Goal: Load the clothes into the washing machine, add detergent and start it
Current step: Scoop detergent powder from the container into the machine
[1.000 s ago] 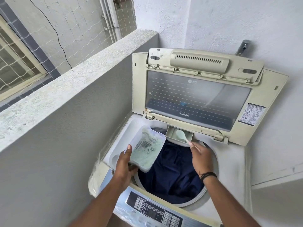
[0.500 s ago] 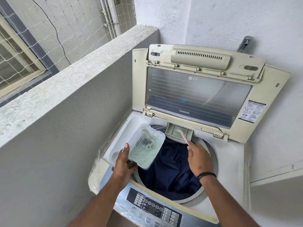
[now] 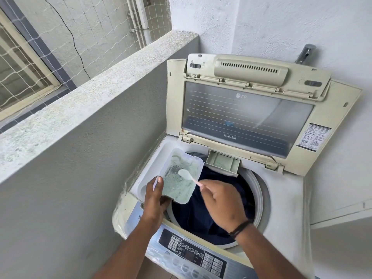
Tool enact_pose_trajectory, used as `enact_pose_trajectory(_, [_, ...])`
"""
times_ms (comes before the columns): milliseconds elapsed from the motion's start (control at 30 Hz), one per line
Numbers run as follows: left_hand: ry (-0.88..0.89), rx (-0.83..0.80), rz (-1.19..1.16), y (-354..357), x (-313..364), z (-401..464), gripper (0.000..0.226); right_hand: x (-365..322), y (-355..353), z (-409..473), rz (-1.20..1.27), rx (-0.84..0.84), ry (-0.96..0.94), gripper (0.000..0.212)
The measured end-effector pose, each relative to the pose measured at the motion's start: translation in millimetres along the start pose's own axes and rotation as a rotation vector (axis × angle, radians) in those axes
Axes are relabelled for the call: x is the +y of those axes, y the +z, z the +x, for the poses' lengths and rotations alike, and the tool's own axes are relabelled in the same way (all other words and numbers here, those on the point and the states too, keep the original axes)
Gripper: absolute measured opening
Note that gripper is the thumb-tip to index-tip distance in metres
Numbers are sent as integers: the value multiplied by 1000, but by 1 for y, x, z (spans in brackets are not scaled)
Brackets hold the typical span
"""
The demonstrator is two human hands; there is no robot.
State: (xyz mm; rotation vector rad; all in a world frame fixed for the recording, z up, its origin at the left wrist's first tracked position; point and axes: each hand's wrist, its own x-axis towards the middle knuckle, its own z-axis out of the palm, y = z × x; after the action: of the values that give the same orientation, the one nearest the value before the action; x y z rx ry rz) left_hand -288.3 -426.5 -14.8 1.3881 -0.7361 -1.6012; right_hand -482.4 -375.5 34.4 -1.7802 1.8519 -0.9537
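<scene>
— Hands?
— Left hand (image 3: pixel 156 200) grips the detergent tub (image 3: pixel 182 176) over the washing machine (image 3: pixel 281 198); right hand (image 3: pixel 222 202) pinches the spoon (image 3: pixel 186 175) inside the tub.
— Clothes?
— Dark clothes (image 3: pixel 211 218) lie in the drum.

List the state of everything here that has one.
Lid: open, raised.
Detergent drawer: pulled out, powder inside.
Drum: loaded with dark clothes.
Tub: uncovered, holds powder.
Spoon: bowl over the tub.
Left hand: holds tub.
Right hand: pinches spoon.
</scene>
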Motion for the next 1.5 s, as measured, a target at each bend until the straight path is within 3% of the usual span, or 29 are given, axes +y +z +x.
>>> enact_pose_trajectory(100, [20, -65, 40, -1, 0, -5, 66, -1, 17, 6, -209, -101, -24, 33])
enact_pose_trajectory(267, [49, -82, 87, -2, 1, -8, 74, -6, 33, 13, -232, -199, 73, 28])
enact_pose_trajectory(367, [45, -82, 105, -4, -1, -7, 72, -7, 41, 9, 3, -263, 224, 29])
enact_pose_trajectory(533, [31, -86, 125, -2, -3, -6, 70, -17, 43, 9, 686, -95, 644, 22])
enact_pose_trajectory(767, [-3, -7, 49, -2, -4, 0, 81, -19, 29, 8, 960, -154, 888, 16])
enact_pose_trajectory(1100, [-71, 41, 2, -1, -2, 14, 68, 2, 2, 18, 1122, -41, 857, 24])
enact_pose_trajectory(1500, [-120, 83, 41, 35, 8, 32, 103, 44, -55, 48, 1202, 172, 667, 18])
